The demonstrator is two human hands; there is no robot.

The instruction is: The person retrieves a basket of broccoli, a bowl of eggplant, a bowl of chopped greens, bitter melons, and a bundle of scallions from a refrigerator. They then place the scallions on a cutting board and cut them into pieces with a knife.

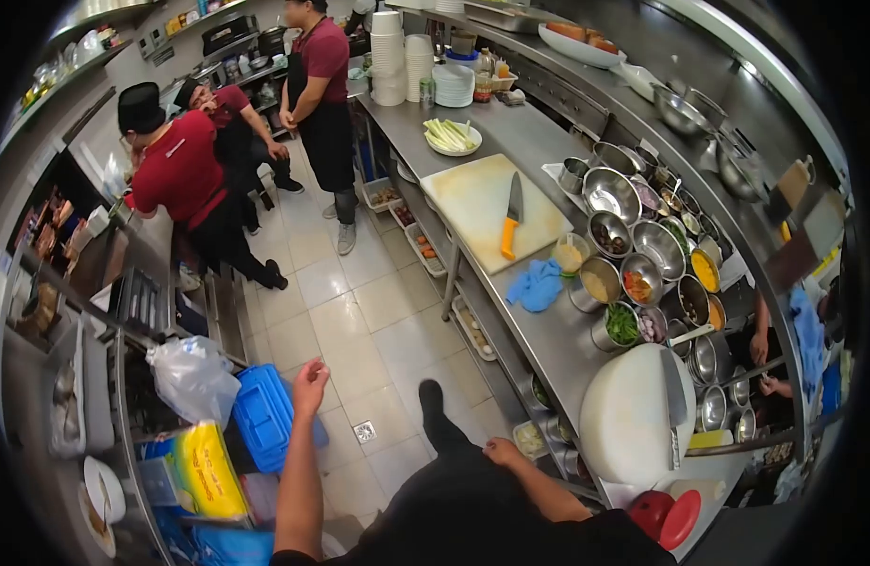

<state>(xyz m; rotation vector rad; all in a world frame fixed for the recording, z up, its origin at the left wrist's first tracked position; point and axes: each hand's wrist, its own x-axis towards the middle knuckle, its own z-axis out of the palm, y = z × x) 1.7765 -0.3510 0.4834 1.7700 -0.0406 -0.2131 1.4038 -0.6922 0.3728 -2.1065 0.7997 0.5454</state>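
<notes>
While the left hand [311,385] is raised over the floor tiles [331,302] near the blue lidded bin [263,415], its fingers are bent, can't tell if fully closed; the right hand [500,453] is low by the dark-clothed leg [444,429], near the table [538,344] edge, fingers curled, grip unclear. On the table, an orange-handled knife [513,215] lies on the rectangular cutting board [458,198], blue crumpled item [536,285] just beside it, filled metal bowls [641,279] to its right, second knife [675,391] on the round white board [625,415]. Tied plastic bag [194,382] beside bin, three people [185,165] farther back.
</notes>
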